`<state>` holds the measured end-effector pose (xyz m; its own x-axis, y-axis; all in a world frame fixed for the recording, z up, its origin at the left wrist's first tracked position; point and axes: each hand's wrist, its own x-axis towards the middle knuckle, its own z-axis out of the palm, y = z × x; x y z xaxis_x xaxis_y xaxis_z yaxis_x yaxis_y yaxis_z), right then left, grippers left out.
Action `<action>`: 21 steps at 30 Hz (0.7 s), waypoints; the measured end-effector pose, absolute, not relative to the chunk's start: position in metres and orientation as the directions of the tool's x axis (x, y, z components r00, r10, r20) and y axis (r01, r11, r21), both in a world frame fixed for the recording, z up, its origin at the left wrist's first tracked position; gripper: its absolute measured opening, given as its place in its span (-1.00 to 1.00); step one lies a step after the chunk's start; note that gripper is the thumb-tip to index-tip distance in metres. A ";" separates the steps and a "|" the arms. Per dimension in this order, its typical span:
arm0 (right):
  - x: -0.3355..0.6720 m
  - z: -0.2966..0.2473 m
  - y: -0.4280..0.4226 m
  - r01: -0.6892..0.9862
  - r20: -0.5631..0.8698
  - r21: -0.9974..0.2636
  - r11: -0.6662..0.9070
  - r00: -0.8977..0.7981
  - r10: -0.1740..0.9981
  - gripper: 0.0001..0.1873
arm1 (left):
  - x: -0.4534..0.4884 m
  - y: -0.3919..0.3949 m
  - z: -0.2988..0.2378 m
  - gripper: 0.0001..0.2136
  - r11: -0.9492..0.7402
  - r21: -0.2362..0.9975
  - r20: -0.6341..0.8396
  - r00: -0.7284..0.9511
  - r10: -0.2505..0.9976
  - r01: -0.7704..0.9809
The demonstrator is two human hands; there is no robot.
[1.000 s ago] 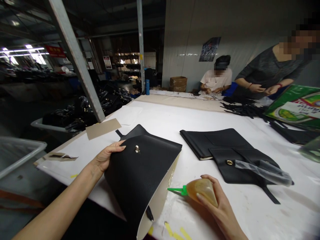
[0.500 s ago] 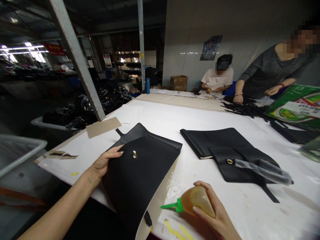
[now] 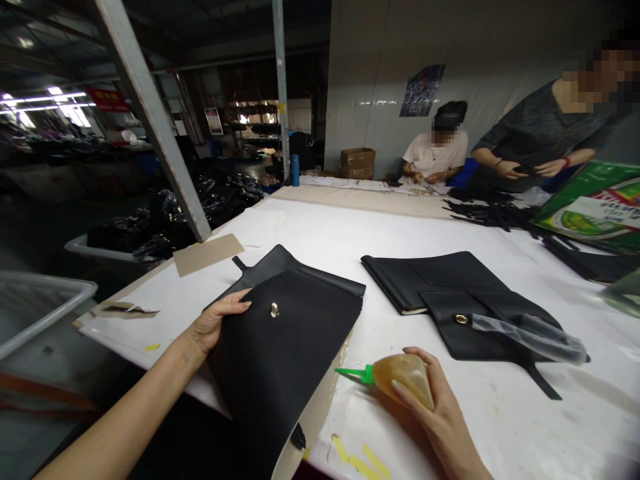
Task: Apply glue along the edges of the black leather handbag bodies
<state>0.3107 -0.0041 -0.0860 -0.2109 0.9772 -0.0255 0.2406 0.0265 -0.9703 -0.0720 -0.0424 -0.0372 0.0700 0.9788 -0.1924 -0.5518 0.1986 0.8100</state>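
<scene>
My left hand (image 3: 217, 320) grips the edge of a black leather bag piece (image 3: 295, 333), thumb on top and fingers hidden beneath. A small gold turn lock (image 3: 275, 310) sits on this piece, and its pale lining shows along the right edge. In my right hand (image 3: 435, 400) is a glue bottle (image 3: 403, 377) with amber liquid, lying on its side. Its green nozzle (image 3: 355, 375) points left at the lined edge; whether the tip touches cannot be made out. Right of it lies another black leather piece (image 3: 465, 300) with a gold clasp (image 3: 462, 320) and a clear plastic wrap.
Yellow strips (image 3: 363, 460) lie at the white table's (image 3: 325, 233) near edge. A tan board (image 3: 207, 255) is at the left, beside a metal post (image 3: 150, 120) and white bins (image 3: 40, 313). Two people work at the far side, near black straps (image 3: 485, 207) and a green box (image 3: 595, 207).
My right hand has moved the glue bottle slightly up and right, its nozzle now higher along the lined edge. The standing co-worker's hands have come together around something dark.
</scene>
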 end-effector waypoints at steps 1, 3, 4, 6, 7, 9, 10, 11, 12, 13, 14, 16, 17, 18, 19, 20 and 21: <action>0.309 -0.085 -0.005 0.234 -0.033 -0.972 0.017 -0.211 0.977 -0.38 | -0.072 -0.041 -0.037 -0.57 0.201 0.808 -0.192 0.075 0.978 -0.553; 0.306 -0.082 -0.010 0.174 -0.080 -0.984 -0.031 -0.281 0.956 -0.38 | -0.072 -0.040 -0.037 -0.56 0.208 0.806 -0.193 0.087 0.977 -0.555; 0.304 -0.081 -0.015 0.135 -0.108 -0.989 -0.067 -0.325 0.940 -0.38 | -0.071 -0.039 -0.037 -0.55 0.214 0.805 -0.195 0.094 0.976 -0.553; 0.302 -0.077 -0.022 0.073 -0.150 -0.988 -0.133 -0.355 0.923 -0.37 | -0.071 -0.037 -0.036 -0.55 0.234 0.810 -0.207 0.111 0.972 -0.538; 0.302 -0.075 -0.023 0.053 -0.165 -0.986 -0.156 -0.335 0.928 -0.37 | -0.070 -0.036 -0.035 -0.56 0.244 0.812 -0.213 0.120 0.970 -0.529; 0.306 -0.073 -0.021 0.012 -0.199 -0.979 -0.202 -0.247 0.948 -0.37 | -0.069 -0.031 -0.031 -0.56 0.263 0.819 -0.221 0.142 0.965 -0.510; 0.308 -0.072 -0.019 -0.014 -0.220 -0.974 -0.228 -0.202 0.954 -0.38 | -0.069 -0.028 -0.029 -0.55 0.276 0.824 -0.228 0.156 0.961 -0.495; 0.311 -0.071 -0.016 -0.046 -0.243 -0.966 -0.254 -0.169 0.955 -0.38 | -0.068 -0.023 -0.025 -0.55 0.295 0.830 -0.241 0.172 0.955 -0.474; 0.314 -0.071 -0.013 -0.079 -0.262 -0.958 -0.276 -0.147 0.954 -0.38 | -0.066 -0.017 -0.022 -0.54 0.316 0.837 -0.259 0.185 0.948 -0.447; 0.316 -0.072 -0.011 -0.109 -0.276 -0.950 -0.291 -0.132 0.952 -0.38 | -0.064 -0.010 -0.018 -0.54 0.333 0.847 -0.278 0.190 0.942 -0.413; 0.318 -0.073 -0.009 -0.133 -0.283 -0.945 -0.298 -0.122 0.951 -0.37 | -0.061 -0.002 -0.014 -0.55 0.348 0.860 -0.297 0.187 0.936 -0.372; 0.321 -0.076 -0.009 -0.163 -0.279 -0.942 -0.292 -0.099 0.955 -0.36 | -0.054 0.018 -0.006 -0.60 0.373 0.883 -0.338 0.163 0.927 -0.285; 0.322 -0.078 -0.009 -0.171 -0.273 -0.943 -0.284 -0.087 0.958 -0.36 | -0.049 0.028 -0.004 -0.64 0.386 0.890 -0.359 0.151 0.921 -0.242; 0.323 -0.080 -0.009 -0.171 -0.266 -0.946 -0.276 -0.080 0.961 -0.35 | -0.045 0.039 -0.002 -0.67 0.402 0.894 -0.379 0.143 0.914 -0.196; 0.323 -0.082 -0.010 -0.166 -0.259 -0.949 -0.268 -0.076 0.963 -0.35 | -0.040 0.050 -0.001 -0.69 0.419 0.895 -0.399 0.144 0.905 -0.151; 0.324 -0.083 -0.010 -0.158 -0.254 -0.952 -0.263 -0.073 0.964 -0.35 | -0.036 0.060 0.000 -0.69 0.434 0.894 -0.416 0.150 0.897 -0.111; 0.326 -0.084 -0.010 -0.149 -0.250 -0.954 -0.258 -0.070 0.966 -0.35 | -0.032 0.069 0.000 -0.70 0.440 0.895 -0.426 0.156 0.891 -0.076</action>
<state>0.3255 -0.0098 -0.0841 -0.0702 0.9656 -0.2505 -0.1489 -0.2584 -0.9545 -0.0321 0.0689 -0.0004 0.1556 0.8915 -0.4255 -0.0760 0.4403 0.8946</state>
